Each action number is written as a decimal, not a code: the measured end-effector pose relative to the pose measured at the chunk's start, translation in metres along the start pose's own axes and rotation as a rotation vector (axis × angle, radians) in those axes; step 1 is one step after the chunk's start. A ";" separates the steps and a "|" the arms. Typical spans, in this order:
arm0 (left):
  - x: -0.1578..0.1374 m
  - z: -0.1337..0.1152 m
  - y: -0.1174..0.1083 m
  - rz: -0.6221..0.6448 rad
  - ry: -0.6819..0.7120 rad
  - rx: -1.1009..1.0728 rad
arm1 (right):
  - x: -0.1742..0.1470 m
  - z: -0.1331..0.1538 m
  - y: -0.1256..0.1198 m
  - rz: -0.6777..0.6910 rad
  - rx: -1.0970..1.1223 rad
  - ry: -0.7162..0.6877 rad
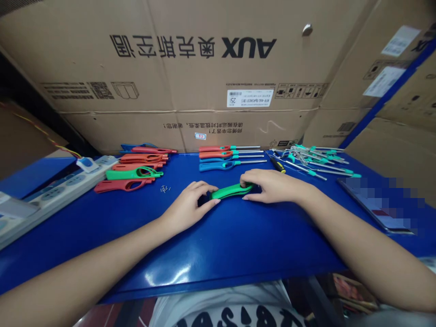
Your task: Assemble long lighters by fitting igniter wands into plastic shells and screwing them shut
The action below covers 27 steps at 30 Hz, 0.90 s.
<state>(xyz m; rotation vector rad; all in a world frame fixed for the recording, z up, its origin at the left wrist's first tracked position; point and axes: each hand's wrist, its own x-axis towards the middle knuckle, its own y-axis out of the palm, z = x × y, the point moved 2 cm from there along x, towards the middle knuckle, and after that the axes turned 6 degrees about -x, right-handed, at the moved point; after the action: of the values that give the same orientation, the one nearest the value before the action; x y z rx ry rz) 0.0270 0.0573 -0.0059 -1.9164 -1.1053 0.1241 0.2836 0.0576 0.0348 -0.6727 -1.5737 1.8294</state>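
Observation:
Both hands grip one green lighter casing (227, 192) just over the middle of the blue table. My left hand (189, 204) pinches its left end between thumb and fingers. At the other end, my right hand (267, 186) closes around it, hiding part of that end. A dark gap runs along the casing's side. Behind it lie several lighters with metal nozzles, the nearest a blue lighter (218, 166). A small pile of screws (165, 189) rests left of my left hand. Beyond my right hand is a black and yellow screwdriver (279, 167).
Red, green and blue lighter casings (119, 185) are stacked at left, beside a white power strip (73, 181). Metal nozzle rods with teal ends (315, 159) lie heaped at back right. A phone (374, 206) lies at right. A cardboard wall (190, 81) stands behind the table.

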 end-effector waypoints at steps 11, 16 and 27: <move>-0.002 0.001 0.001 0.010 0.005 0.027 | -0.002 -0.003 -0.008 0.037 -0.048 -0.026; -0.002 0.001 0.000 0.017 -0.009 0.023 | -0.001 -0.008 -0.009 -0.075 -0.102 -0.045; 0.000 0.008 -0.001 0.002 -0.015 -0.052 | -0.007 0.007 -0.019 -0.126 0.050 -0.090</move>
<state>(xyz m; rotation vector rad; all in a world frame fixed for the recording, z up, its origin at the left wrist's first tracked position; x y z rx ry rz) 0.0226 0.0628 -0.0095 -1.9657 -1.1264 0.1119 0.2857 0.0501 0.0544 -0.4642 -1.5848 1.8213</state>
